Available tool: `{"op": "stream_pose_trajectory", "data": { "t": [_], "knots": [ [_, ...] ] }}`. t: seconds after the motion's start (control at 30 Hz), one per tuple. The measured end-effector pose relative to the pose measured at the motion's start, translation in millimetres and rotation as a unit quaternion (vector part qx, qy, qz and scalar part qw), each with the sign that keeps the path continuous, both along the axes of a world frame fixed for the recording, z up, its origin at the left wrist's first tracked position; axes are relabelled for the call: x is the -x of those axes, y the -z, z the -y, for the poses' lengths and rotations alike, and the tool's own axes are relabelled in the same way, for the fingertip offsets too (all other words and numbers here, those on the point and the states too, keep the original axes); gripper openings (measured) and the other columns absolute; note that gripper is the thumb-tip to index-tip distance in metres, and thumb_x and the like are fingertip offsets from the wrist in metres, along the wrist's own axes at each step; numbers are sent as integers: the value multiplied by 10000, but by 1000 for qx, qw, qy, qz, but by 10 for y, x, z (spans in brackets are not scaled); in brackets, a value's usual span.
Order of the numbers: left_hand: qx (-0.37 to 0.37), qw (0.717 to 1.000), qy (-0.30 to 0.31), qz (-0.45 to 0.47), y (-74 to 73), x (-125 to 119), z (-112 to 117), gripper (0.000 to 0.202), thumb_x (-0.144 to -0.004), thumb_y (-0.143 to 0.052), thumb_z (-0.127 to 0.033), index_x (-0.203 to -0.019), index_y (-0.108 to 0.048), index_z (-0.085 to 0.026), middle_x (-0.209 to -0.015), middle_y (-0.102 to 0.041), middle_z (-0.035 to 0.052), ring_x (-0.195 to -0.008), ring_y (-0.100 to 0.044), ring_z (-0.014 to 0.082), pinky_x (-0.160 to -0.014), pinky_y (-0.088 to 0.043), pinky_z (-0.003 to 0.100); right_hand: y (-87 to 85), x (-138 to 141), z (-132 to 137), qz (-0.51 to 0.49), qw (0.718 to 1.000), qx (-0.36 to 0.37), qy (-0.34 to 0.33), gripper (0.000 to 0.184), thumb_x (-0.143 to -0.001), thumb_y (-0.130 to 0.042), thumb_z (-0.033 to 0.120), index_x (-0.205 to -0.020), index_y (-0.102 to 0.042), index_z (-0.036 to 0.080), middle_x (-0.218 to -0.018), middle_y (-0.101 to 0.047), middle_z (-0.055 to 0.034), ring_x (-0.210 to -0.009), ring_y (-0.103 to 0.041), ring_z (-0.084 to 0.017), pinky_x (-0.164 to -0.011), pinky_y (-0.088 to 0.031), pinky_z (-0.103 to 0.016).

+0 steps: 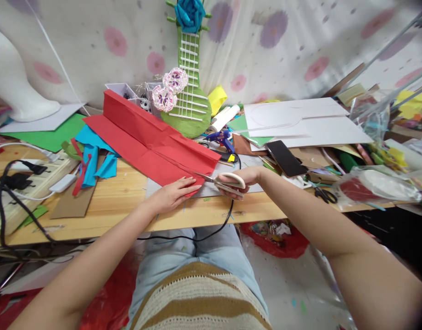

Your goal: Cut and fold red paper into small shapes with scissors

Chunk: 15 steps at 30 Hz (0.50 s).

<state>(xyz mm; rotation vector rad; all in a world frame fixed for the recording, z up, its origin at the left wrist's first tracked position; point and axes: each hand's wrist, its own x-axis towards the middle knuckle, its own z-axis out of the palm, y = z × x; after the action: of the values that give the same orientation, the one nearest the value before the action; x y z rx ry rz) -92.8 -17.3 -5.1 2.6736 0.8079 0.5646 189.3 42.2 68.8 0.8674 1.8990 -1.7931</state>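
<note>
A long folded sheet of red paper [149, 137] lies across the wooden table [121, 192], running from the back left toward me. My left hand [173, 192] rests flat on its near corner, fingers stretched out and pressing the paper down. My right hand [236, 181] is closed round the cream handles of a pair of scissors [218, 182]. The scissor blades point left and meet the near edge of the red paper, just beyond my left fingertips.
Blue glue gun [222, 137], black phone [285, 158], white sheets [300, 121], green paper guitar [190, 91] and black scissors [325, 195] crowd the back and right. Blue paper scraps [94, 160], cardboard, a power strip [32, 181] and cables sit left.
</note>
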Motion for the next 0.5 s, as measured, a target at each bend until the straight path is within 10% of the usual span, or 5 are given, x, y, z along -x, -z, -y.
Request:
{"op": "stream_pose_trajectory", "data": {
  "t": [0.5],
  "knots": [
    [1, 1000, -9, -1, 6, -10, 9, 427, -956, -307, -279, -1358, -446, -240, -1420, -426, 92, -1311, -383, 205, -1082, -332, 412, -18, 40, 32, 46, 999, 17, 19, 616, -822, -363, 708, -904, -492, 112, -633, -542, -25, -431, -446, -59, -350, -246, -157]
  ]
}}
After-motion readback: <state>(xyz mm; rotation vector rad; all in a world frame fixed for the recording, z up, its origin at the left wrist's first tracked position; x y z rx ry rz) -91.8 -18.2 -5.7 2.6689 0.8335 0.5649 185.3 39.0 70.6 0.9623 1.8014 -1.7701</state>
